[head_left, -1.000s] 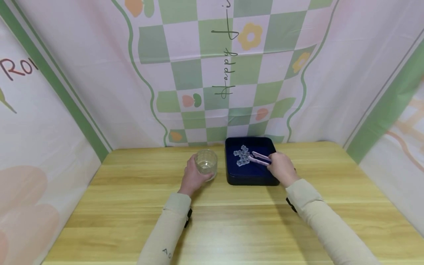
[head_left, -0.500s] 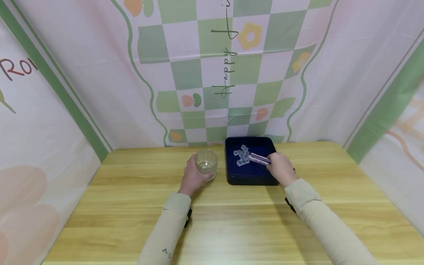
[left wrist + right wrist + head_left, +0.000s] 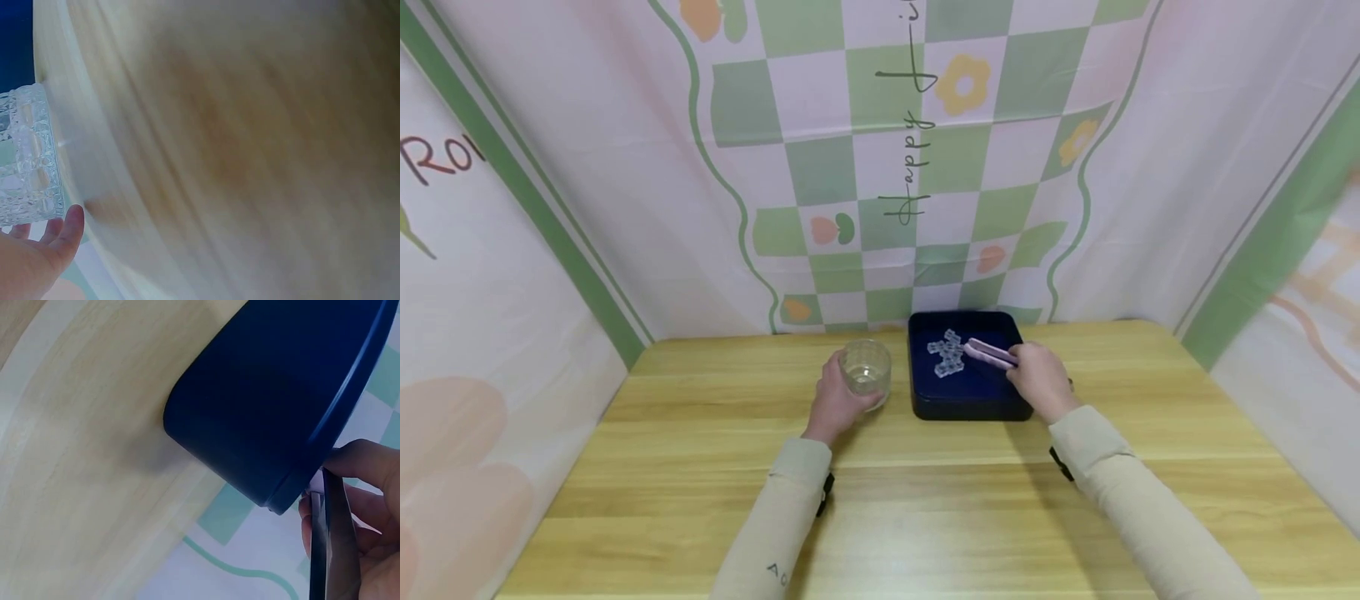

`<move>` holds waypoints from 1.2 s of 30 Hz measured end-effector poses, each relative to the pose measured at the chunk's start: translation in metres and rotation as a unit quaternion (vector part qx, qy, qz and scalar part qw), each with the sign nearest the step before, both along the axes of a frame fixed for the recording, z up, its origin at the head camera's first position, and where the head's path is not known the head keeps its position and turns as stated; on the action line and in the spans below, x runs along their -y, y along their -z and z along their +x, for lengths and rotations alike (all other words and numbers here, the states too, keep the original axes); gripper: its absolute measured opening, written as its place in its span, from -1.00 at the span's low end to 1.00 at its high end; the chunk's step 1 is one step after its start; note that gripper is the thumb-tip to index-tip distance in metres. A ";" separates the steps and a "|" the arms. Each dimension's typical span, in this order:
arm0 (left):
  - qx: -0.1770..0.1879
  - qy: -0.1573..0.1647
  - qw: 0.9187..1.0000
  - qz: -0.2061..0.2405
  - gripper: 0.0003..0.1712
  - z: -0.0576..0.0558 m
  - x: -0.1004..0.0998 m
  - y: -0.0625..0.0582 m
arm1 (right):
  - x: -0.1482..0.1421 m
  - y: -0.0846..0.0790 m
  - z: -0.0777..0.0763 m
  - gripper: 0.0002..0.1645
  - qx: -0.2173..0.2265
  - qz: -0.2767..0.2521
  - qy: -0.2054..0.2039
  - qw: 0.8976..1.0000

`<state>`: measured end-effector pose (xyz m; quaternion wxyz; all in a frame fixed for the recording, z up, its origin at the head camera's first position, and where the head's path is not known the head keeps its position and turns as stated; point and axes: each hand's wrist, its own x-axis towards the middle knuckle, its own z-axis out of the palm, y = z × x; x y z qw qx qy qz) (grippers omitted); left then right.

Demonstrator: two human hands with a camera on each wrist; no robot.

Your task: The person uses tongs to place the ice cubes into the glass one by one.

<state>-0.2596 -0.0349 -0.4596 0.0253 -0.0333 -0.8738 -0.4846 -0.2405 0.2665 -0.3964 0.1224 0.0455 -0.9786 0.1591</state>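
Observation:
My left hand (image 3: 838, 400) grips a clear glass (image 3: 867, 371) that stands on the wooden table, fingers round its left side and thumb across the front. In the left wrist view the glass (image 3: 28, 159) shows a square-patterned wall, with the fingertips near its base. My right hand (image 3: 1037, 379) holds tongs (image 3: 992, 353) with pale pink arms, pressed nearly together. Their tips are beside a cluster of clear ice-like cubes (image 3: 947, 358) in a dark blue tray (image 3: 973, 408); I cannot tell whether a cube is between them. The right wrist view shows the tongs' dark handle end (image 3: 334, 544).
The tray (image 3: 250, 406) has raised walls and stands at the table's back edge, just right of the glass. A patterned cloth (image 3: 820, 167) hangs directly behind the table (image 3: 910, 517), with more cloth at both sides.
The tongs' arms have come together from a spread position, and their tips have lifted slightly by the cubes. The left hand and the glass have stayed in place.

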 end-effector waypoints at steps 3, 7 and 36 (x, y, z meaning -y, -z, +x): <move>0.001 0.000 1.000 -0.001 0.13 0.000 0.000 0.001 | 0.001 -0.001 0.001 -0.66 -0.009 -0.003 -0.005 1.000; -0.002 0.001 1.000 -0.002 0.13 0.000 0.000 0.001 | 0.004 -0.005 0.002 -0.63 -0.014 -0.011 -0.009 1.000; -0.011 -0.006 1.000 0.004 0.12 -0.002 -0.001 0.001 | 0.078 -0.032 0.026 -0.64 -0.089 -0.033 -0.101 0.990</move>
